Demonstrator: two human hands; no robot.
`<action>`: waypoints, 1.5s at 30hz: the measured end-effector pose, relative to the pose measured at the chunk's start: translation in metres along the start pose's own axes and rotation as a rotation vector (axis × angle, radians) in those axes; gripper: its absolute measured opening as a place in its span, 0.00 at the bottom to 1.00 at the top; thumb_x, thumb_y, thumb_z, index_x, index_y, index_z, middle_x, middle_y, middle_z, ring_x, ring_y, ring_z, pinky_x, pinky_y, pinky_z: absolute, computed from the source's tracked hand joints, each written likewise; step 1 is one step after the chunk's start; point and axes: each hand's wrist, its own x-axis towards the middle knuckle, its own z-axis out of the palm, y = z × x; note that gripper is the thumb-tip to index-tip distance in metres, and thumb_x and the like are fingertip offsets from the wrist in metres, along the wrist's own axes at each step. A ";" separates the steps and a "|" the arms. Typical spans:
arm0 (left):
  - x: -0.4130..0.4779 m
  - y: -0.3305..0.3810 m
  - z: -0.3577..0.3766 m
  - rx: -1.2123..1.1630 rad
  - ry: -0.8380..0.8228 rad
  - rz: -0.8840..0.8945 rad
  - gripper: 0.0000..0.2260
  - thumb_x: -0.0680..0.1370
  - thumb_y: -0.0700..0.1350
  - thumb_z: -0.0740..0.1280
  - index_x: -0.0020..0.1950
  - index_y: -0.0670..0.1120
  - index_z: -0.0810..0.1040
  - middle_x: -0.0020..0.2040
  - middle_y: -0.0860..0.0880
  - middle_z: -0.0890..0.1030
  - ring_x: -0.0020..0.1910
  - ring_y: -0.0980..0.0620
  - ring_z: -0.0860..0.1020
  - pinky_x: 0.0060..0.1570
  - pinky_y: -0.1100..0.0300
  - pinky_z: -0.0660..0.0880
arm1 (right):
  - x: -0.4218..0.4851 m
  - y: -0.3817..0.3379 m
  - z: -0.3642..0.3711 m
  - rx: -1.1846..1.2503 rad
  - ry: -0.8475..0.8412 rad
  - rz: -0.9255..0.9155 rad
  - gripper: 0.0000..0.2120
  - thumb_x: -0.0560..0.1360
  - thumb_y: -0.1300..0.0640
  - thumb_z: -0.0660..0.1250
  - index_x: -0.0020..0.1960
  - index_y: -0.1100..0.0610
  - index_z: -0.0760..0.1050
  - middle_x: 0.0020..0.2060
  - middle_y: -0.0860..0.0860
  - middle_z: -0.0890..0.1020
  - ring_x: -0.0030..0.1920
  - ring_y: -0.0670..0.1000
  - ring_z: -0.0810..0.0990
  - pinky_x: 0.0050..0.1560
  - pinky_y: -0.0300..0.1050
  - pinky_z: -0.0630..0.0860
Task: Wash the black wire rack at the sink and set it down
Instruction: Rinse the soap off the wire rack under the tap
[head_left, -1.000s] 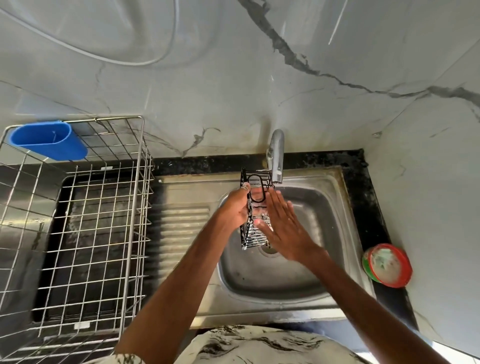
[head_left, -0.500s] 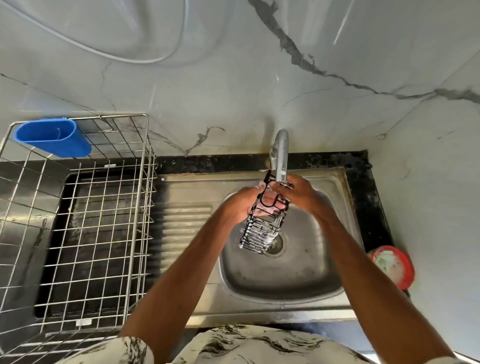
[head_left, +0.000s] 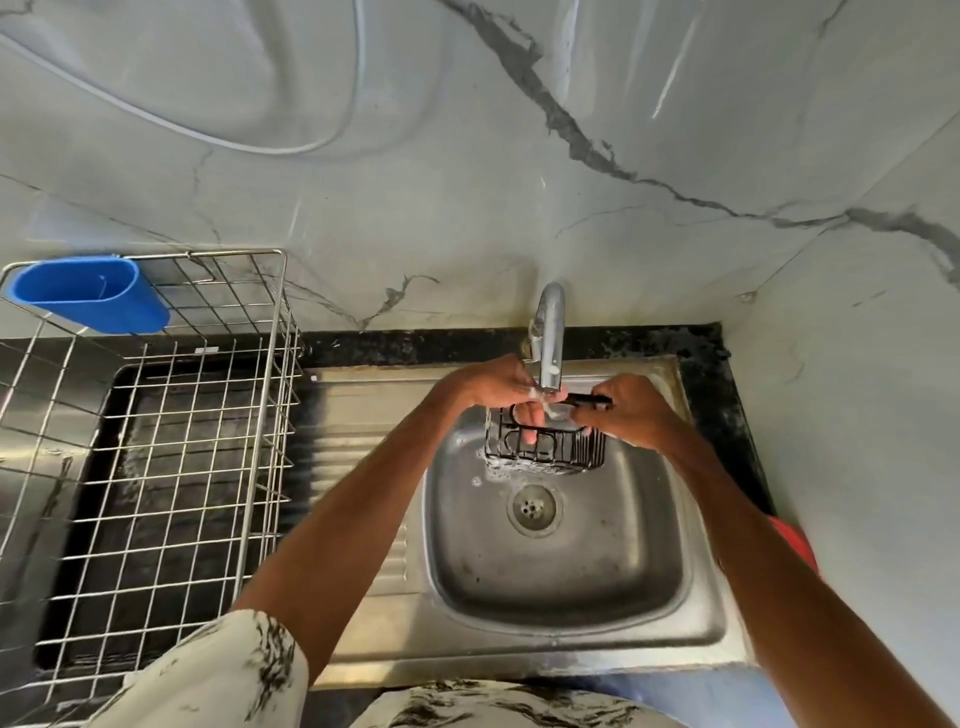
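Bright, even light. Pale glare streaks cross the glossy grey-veined marble wall (head_left: 467, 156) beyond the left hand (head_left: 491, 384) and right hand (head_left: 631, 410); the frame edges bow outward.

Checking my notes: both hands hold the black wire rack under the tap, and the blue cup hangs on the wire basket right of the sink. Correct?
One point is wrong: in the head view the blue cup hangs on the wire basket left of the sink. The left hand and right hand do hold the black wire rack under the tap.
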 end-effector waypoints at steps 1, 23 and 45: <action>0.004 -0.001 -0.002 0.041 0.028 0.030 0.15 0.83 0.51 0.69 0.47 0.41 0.87 0.42 0.47 0.88 0.33 0.61 0.84 0.61 0.59 0.75 | -0.005 0.000 0.005 -0.028 -0.012 0.002 0.10 0.71 0.45 0.77 0.40 0.51 0.83 0.29 0.46 0.83 0.32 0.46 0.83 0.36 0.38 0.74; -0.016 0.008 0.086 0.215 0.467 0.109 0.19 0.89 0.47 0.52 0.69 0.35 0.75 0.62 0.36 0.79 0.65 0.41 0.76 0.72 0.38 0.69 | -0.057 -0.010 0.046 0.714 0.209 0.159 0.13 0.84 0.58 0.61 0.47 0.63 0.80 0.33 0.59 0.83 0.30 0.51 0.83 0.31 0.46 0.82; 0.003 -0.001 0.070 0.138 0.479 -0.023 0.19 0.89 0.50 0.53 0.52 0.39 0.77 0.45 0.44 0.74 0.46 0.47 0.74 0.53 0.44 0.74 | -0.063 -0.034 0.069 0.474 0.204 0.175 0.15 0.85 0.55 0.59 0.44 0.55 0.81 0.32 0.51 0.86 0.33 0.49 0.86 0.37 0.47 0.83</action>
